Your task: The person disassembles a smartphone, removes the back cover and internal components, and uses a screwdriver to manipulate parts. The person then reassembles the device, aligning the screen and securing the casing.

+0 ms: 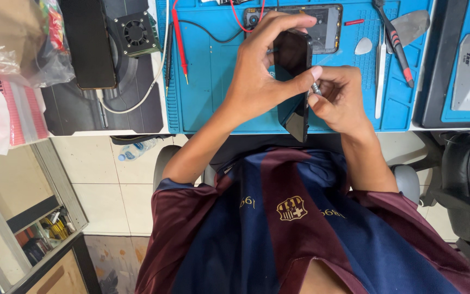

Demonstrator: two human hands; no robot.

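Together, two hands, left hand [257, 76] and right hand [339, 100], grip one phone [295, 81].

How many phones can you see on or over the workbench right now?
3. One black phone held on edge by both hands; one opened phone lying on the blue mat behind it; one dark phone on the left, cable attached. Others may be hidden.

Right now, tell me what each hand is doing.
Left hand: closed on the black phone, holding it on edge over the blue mat.
Right hand: closed on a small metal tool, its tip at the phone's edge.
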